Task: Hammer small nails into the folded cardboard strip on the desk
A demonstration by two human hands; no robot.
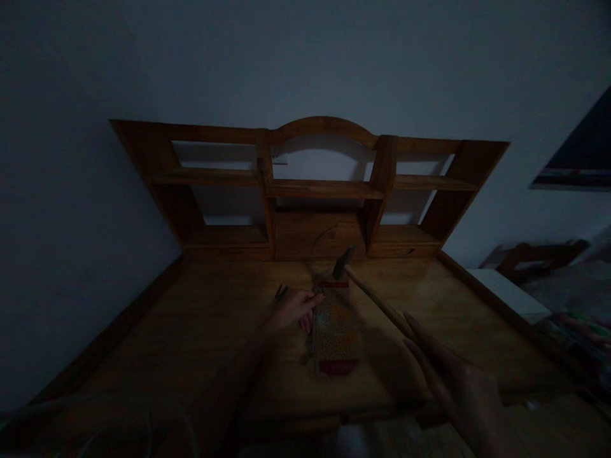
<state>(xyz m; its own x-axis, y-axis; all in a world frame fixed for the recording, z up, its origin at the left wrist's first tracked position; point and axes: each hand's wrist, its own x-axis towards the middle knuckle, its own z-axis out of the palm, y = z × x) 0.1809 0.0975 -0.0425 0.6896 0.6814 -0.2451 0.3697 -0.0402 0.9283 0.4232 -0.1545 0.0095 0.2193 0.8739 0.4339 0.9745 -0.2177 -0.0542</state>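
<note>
My right hand (453, 378) is closed around the wooden handle of a hammer (377, 299). The metal head hangs over the far end of a flat rectangular block (334, 327), which lies on the desk. Its top is speckled orange and grey, with dark dots, and red strips cross both ends. At the block's far left edge is my left hand (300, 308), its fingertips pinched together over the corner. Whatever sits between those fingers is too small and dark to name. A few small dark pieces (280, 292) lie just left of it.
The wooden desk (214, 318) has a raised shelf unit (324, 187) along its back, against the wall. A thin curved line (324, 235) shows before the centre panel. Right of the desk are a white surface (508, 292) and a wooden chair back (539, 257). The light is dim.
</note>
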